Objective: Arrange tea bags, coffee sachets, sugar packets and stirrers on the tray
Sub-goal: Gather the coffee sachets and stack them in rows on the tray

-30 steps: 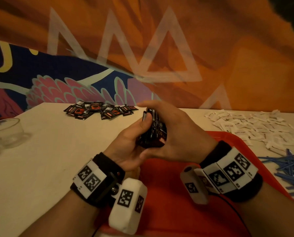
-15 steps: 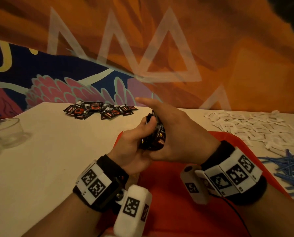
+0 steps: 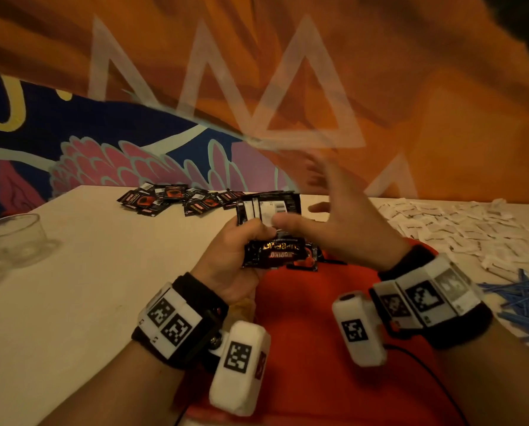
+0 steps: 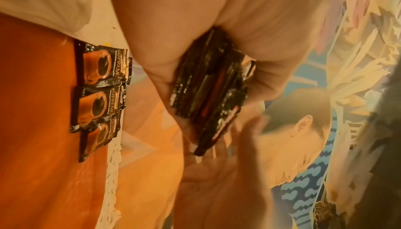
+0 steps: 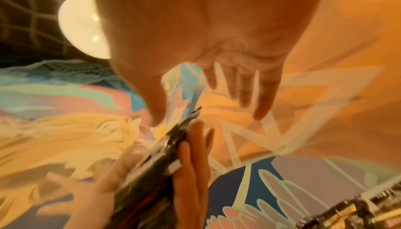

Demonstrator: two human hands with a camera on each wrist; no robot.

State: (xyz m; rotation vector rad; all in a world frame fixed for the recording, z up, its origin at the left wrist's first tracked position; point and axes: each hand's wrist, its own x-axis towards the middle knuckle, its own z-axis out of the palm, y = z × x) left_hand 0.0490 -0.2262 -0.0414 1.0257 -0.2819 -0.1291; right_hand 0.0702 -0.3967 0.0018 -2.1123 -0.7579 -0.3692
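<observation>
— What changed?
— The right hand (image 3: pixel 346 229) was wrapped on the stack (image 3: pixel 269 210) a moment ago. Now its fingers are spread, holding nothing. The left hand (image 3: pixel 235 256) grips the stack over the tray's (image 3: pixel 318 348) far edge.
— What does it mean?
— Some sachets (image 4: pixel 95 88) already lie there. More probably go beside them.

Dim, warm orange light throughout. The right hand (image 3: pixel 346 222) is smeared by motion blur in all three views. In the right wrist view a round lamp (image 5: pixel 83 26) glares. Wide-angle lenses bend the edges.
</observation>
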